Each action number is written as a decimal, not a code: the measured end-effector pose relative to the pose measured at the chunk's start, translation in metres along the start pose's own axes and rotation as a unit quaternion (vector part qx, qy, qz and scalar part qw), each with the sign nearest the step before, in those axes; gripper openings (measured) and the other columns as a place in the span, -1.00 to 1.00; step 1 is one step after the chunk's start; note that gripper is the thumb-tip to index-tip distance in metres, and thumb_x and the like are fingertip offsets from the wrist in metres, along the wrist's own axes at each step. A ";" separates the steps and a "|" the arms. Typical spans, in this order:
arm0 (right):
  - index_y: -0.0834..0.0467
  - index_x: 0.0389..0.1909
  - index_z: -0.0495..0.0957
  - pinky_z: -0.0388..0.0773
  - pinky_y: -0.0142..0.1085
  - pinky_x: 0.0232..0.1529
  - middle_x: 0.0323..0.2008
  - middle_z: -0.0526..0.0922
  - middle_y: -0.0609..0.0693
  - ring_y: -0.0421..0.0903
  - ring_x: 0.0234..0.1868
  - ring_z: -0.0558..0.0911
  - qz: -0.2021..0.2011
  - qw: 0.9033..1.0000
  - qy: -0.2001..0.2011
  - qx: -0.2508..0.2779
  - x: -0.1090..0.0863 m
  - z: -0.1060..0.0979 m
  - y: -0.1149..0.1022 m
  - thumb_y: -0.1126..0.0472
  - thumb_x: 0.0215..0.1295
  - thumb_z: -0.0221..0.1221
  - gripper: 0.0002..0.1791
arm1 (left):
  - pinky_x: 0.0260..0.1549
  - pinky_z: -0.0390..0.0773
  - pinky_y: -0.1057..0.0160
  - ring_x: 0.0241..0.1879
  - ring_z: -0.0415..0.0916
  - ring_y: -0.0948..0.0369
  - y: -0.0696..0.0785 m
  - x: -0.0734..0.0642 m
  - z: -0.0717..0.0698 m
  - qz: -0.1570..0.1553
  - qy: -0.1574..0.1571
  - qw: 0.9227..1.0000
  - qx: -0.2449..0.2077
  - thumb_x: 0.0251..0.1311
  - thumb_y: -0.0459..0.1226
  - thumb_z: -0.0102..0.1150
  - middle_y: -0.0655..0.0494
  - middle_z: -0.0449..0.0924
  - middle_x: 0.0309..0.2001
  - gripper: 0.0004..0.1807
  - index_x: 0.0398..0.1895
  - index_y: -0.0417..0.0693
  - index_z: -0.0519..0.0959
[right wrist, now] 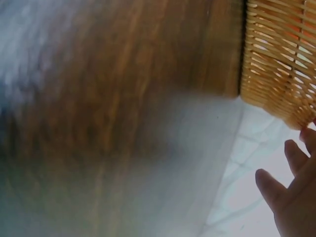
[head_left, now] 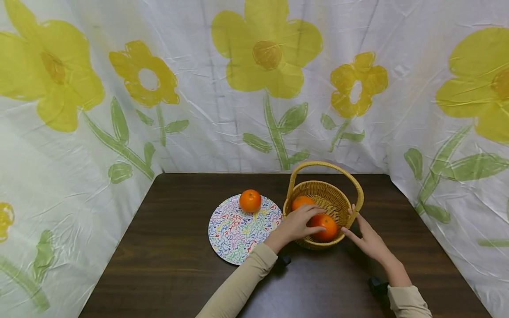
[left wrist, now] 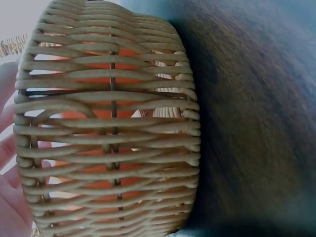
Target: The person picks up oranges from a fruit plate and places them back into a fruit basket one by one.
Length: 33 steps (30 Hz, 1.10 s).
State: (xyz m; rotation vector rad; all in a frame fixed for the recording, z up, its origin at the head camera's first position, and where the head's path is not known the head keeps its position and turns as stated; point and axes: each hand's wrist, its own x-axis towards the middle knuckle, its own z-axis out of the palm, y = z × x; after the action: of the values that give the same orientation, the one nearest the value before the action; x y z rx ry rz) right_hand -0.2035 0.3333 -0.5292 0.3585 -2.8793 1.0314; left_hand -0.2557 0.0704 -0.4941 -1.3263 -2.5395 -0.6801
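From here: left hand [head_left: 297,223] curled round an orange [head_left: 328,226], thumb one side, fingers over the other, inside the basket [head_left: 334,199]. Right hand [head_left: 370,241]: fingers spread, tips at the rim. Orange probably firm, waxy-slick; grip its widest part. Basket likely light, stiff; brace it.

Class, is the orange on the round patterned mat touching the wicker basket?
Apart. The head view shows it: a bare stretch of the patterned mat lies between the orange and the wicker basket.
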 end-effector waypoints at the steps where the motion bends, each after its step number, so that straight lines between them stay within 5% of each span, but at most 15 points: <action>1: 0.08 0.46 -0.17 0.10 0.31 0.14 0.43 -0.10 0.24 0.33 0.36 0.04 -0.001 1.000 0.000 -0.003 0.000 0.000 0.000 -0.02 0.33 0.06 -0.16 | 0.15 0.34 0.39 0.17 0.34 0.26 0.000 -0.001 -0.001 0.000 0.003 1.000 -0.001 0.16 0.10 0.12 0.18 0.43 0.15 -0.43 0.20 0.09 0.43; 20: 0.07 0.46 -0.17 0.16 0.32 0.11 0.39 -0.03 0.34 0.39 0.30 0.12 0.022 1.000 -0.009 -0.019 -0.001 -0.002 -0.003 -0.09 0.32 0.04 -0.16 | 0.15 0.32 0.42 0.14 0.36 0.28 -0.007 -0.014 -0.003 0.023 0.048 0.999 -0.003 0.17 0.05 0.14 0.16 0.47 0.10 -0.49 0.14 0.04 0.48; 33: 0.05 0.47 -0.27 0.15 0.33 0.10 0.41 -0.09 0.32 0.40 0.30 0.12 0.021 1.000 -0.013 -0.013 -0.001 -0.002 -0.002 -0.08 0.33 0.03 -0.12 | 0.12 0.36 0.41 0.10 0.39 0.28 -0.011 -0.024 -0.004 0.011 0.080 0.997 -0.019 0.13 0.03 0.20 0.19 0.49 0.05 -0.50 0.09 0.02 0.52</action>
State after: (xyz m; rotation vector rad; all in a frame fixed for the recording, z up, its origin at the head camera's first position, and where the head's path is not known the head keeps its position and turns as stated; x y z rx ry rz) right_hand -0.2017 0.3332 -0.5271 0.3148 -2.9325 1.0024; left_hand -0.2509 0.0458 -0.5031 -1.2560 -2.3937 -0.7991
